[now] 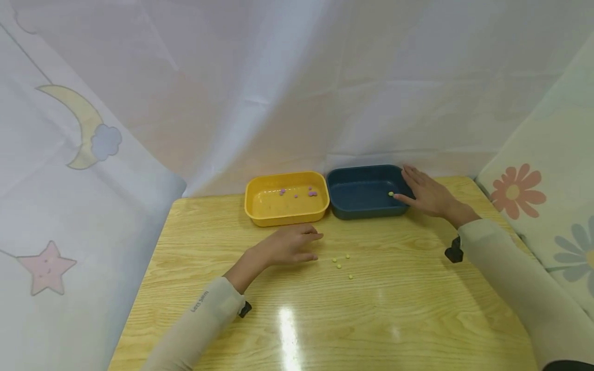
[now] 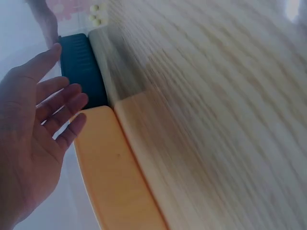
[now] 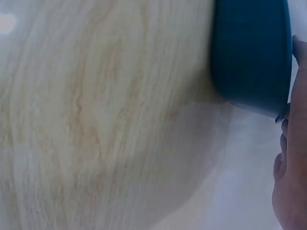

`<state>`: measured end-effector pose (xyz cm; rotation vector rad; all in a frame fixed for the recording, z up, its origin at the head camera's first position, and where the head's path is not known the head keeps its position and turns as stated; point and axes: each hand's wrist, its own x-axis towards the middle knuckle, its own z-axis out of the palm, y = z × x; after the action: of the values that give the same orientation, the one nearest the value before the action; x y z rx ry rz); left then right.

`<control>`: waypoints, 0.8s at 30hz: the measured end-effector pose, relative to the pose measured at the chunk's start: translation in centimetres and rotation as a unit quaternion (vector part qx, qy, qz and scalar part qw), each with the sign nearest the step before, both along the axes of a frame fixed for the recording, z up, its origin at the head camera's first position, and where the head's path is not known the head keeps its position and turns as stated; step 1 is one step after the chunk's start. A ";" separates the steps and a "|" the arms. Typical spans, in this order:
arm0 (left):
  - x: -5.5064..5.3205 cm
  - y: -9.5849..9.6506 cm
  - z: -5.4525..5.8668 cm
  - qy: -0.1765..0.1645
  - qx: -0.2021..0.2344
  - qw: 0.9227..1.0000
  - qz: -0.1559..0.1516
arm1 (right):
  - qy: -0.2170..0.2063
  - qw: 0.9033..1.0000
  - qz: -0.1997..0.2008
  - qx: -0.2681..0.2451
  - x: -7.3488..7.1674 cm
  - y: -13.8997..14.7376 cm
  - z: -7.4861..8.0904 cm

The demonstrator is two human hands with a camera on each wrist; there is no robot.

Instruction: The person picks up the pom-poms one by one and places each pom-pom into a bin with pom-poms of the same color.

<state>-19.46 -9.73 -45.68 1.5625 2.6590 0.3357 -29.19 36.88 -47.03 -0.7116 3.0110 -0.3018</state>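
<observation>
My right hand (image 1: pixel 429 196) is at the right end of a dark blue tray (image 1: pixel 366 214), fingers extended along its rim and thumb reaching over the inside. By the thumb tip is a small yellow-green bead-like piece (image 1: pixel 391 194); whether the two touch, I cannot tell. The right wrist view shows this hand (image 3: pixel 293 158) partly, beside the tray's outer wall (image 3: pixel 252 62). Over the wood in front of a yellow tray (image 1: pixel 287 221), my left hand (image 1: pixel 287 245) hovers with loosely bent, spread fingers and nothing in them. Several yellow-green pieces (image 1: pixel 339 266) lie right of its fingertips.
Several small purple pieces (image 1: pixel 296 196) are inside the yellow tray, which stands side by side with the blue one at the back of the wooden table (image 1: pixel 209 221). A pale curtain (image 1: pixel 278 103) hangs right behind the trays and along both sides.
</observation>
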 end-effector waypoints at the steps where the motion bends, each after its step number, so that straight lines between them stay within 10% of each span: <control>1: 0.1 0.1 -0.1 -0.004 -0.002 1.000 -0.001 | -0.001 1.000 0.000 0.004 0.0 0.1 -0.1; 11: -0.6 1.3 -1.2 -0.101 -0.031 0.994 0.024 | -0.022 0.999 -0.004 0.026 0.1 -0.1 -0.3; 24: -1.3 3.3 -3.1 -0.173 0.034 0.984 -0.013 | -0.022 0.999 -0.002 0.033 0.0 0.0 -0.5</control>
<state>-20.76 -6.41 -48.74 1.4023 2.3818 0.6384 -29.21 36.86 -47.55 -0.6835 2.9664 -0.2149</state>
